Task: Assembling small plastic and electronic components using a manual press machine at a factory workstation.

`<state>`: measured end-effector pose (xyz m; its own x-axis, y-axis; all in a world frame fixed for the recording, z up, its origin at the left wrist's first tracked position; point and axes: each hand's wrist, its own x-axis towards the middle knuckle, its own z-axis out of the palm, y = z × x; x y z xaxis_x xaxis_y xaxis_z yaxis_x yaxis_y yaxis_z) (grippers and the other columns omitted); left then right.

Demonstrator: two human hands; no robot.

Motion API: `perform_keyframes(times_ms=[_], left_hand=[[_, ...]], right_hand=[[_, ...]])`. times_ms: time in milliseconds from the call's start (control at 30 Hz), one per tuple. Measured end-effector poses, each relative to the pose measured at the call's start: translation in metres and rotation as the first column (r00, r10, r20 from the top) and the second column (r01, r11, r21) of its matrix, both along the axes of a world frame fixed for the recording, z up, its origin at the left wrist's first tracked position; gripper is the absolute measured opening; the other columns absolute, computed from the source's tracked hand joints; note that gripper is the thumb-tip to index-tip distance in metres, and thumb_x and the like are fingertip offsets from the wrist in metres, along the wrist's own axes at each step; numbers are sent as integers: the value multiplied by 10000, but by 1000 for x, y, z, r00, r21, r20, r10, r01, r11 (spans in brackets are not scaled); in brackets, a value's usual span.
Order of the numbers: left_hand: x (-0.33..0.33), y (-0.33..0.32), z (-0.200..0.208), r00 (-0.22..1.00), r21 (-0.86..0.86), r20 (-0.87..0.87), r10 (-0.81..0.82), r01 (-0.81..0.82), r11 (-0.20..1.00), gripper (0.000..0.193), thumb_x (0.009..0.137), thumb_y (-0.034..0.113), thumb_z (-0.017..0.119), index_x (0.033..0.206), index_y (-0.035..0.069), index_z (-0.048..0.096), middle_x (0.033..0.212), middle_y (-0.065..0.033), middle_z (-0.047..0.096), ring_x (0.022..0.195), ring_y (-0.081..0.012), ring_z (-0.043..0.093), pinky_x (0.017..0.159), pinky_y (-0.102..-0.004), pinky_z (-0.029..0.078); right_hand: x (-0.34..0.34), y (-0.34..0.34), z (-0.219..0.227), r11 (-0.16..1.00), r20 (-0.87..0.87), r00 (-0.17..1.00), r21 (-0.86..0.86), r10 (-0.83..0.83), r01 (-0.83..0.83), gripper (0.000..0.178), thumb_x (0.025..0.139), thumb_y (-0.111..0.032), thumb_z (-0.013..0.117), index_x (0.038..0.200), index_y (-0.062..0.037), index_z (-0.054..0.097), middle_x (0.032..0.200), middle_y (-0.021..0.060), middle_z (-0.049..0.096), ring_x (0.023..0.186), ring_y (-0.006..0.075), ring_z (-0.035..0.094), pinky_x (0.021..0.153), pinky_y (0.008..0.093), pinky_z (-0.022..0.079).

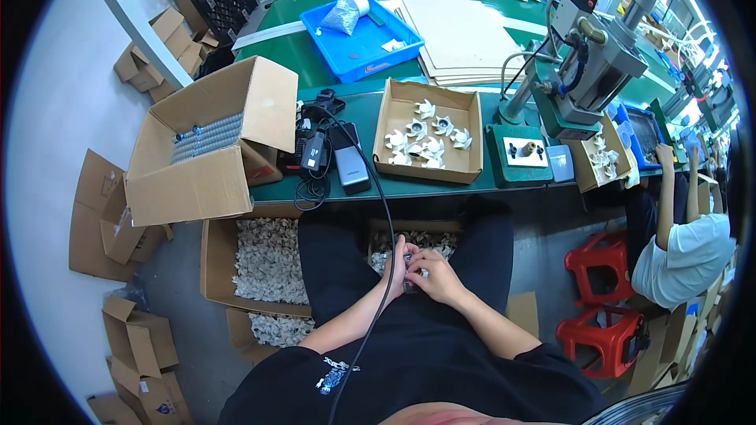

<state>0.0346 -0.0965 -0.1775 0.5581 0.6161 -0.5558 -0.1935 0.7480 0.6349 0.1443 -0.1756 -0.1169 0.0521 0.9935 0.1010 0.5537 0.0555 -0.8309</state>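
My left hand (397, 267) and my right hand (435, 277) meet over my lap, close in front of my body. The left is cupped, its fingers curled around something small that I cannot make out. Against it, the fingertips of the right are pinched together, and whatever they hold is hidden. Just beyond the hands, between my legs, sits a carton of small grey-white parts (446, 245). On the green bench (315, 198) ahead, a shallow cardboard box (391, 167) holds several white bladed impellers (416, 128).
A bench press (516, 159) stands right of the shallow box. At left are an open carton (189, 198), a grey power pack (352, 169) and a black cable (381, 189) hanging across my view. Behind lies a blue tray (358, 72). Red stools (600, 267) and a co-worker (685, 260) are at right.
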Motion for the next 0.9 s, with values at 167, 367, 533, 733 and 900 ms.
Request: perform_keyframes(times_ms=[167, 367, 533, 733, 900], left_hand=[[1, 6, 11, 998, -60, -3, -56, 56, 997, 539, 942, 646, 384, 854, 132, 519, 614, 14, 457, 450, -105, 403, 379, -244, 296], [-9, 13, 14, 992, -285, 107, -66, 94, 954, 487, 958, 597, 401, 825, 137, 494, 596, 12, 415, 448, -112, 382, 366, -246, 271], [-1, 10, 5, 985, -373, 110, -132, 164, 913, 458, 955, 573, 431, 823, 137, 478, 577, 12, 391, 438, -114, 368, 373, -246, 272], [-3, 9, 5, 975, -380, 154, -159, 207, 902, 449, 956, 556, 446, 820, 129, 476, 580, 13, 391, 447, -112, 372, 381, -244, 274], [-6, 10, 6, 983, -397, 119, -142, 178, 901, 442, 953, 551, 456, 818, 130, 478, 580, 12, 389, 449, -113, 377, 381, -244, 273]], right_hand=[[12, 7, 8, 996, -121, 993, -93, -8, -4, 109, 786, -94, 720, 844, -14, 675, 927, 112, 672, 880, 273, 633, 840, 347, 484], [69, 22, 82, 944, -377, 886, 77, -270, 320, 153, 836, -46, 702, 973, 12, 666, 945, 63, 683, 838, 95, 624, 740, 244, 513], [162, 31, 147, 706, -188, 787, 357, -588, 612, 237, 824, -32, 706, 1057, 0, 681, 939, 55, 677, 813, 97, 625, 741, 237, 509], [199, 54, 149, 709, -37, 757, 323, -652, 626, 256, 791, -42, 722, 1039, 19, 704, 907, 67, 677, 767, 119, 627, 715, 235, 492], [205, 55, 150, 701, -24, 749, 331, -663, 631, 228, 794, -71, 729, 1011, 1, 724, 860, 73, 684, 755, 127, 625, 696, 243, 483]])
